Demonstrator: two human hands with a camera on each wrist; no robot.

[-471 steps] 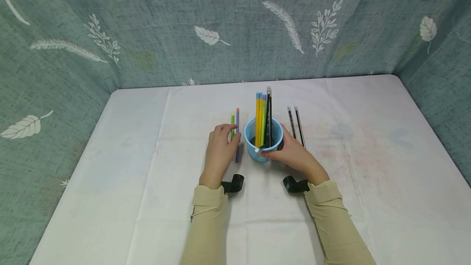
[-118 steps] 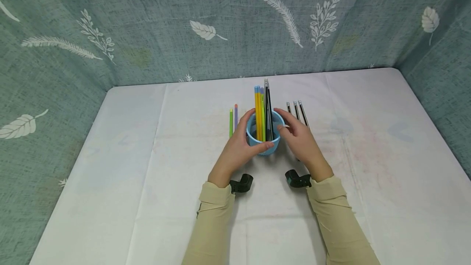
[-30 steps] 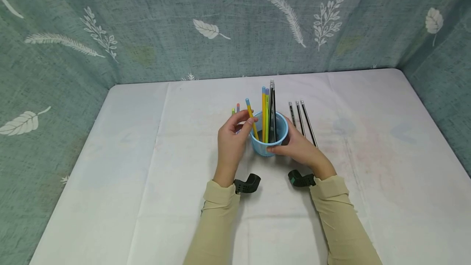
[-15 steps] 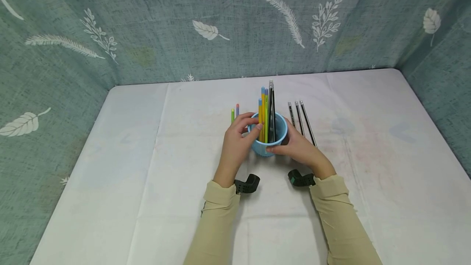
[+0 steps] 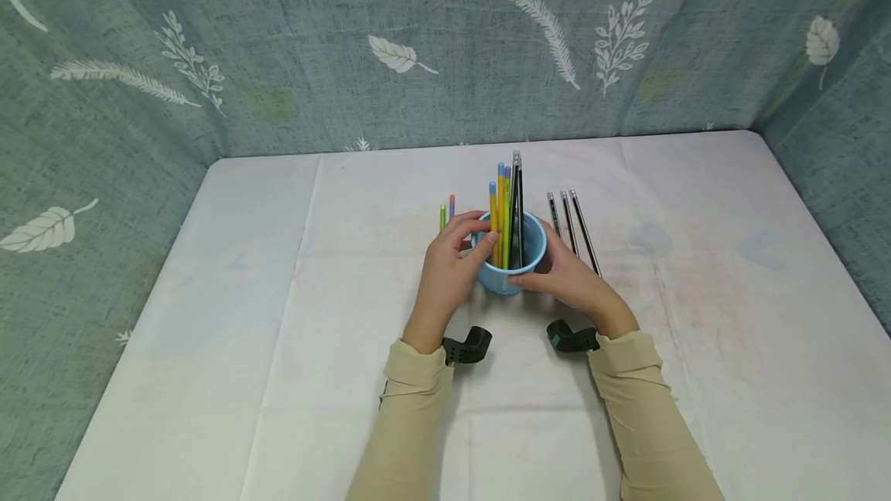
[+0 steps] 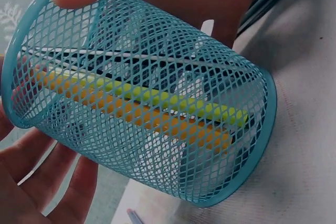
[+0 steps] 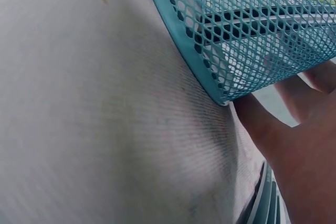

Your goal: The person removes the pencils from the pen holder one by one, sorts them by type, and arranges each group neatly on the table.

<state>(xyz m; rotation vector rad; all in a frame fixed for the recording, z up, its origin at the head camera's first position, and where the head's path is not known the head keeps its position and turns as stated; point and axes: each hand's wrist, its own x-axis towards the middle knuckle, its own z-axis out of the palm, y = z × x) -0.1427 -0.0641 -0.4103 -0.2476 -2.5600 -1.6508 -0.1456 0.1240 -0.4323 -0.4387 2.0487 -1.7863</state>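
A light-blue mesh pencil cup [image 5: 500,283] stands in the middle of the table, holding yellow, green and black pencils. My right hand [image 5: 567,281] grips its right side, thumb across the near wall; in the right wrist view the fingers lie along the mesh [image 7: 247,51]. At the left rim, my left hand [image 5: 445,273] pinches a blue-tipped yellow pencil [image 5: 493,203] between thumb and fingertips. That pencil is inside the cup, its top lower in view than the other yellow pencil [image 5: 500,176]. Through the mesh [image 6: 157,93] in the left wrist view, yellow and green pencils show.
Three black pencils [image 5: 581,223] lie side by side right of the cup. A green pencil [image 5: 442,216] and a purple one [image 5: 452,207] lie on the left, partly hidden by my left hand. A leaf-patterned curtain [image 5: 445,45] hangs behind the white-covered table [image 5: 334,300].
The yellow pencil in my left hand has gone from tilted over the left rim to upright inside the cup. Since the oldest frame, a third black pencil lies on the right.
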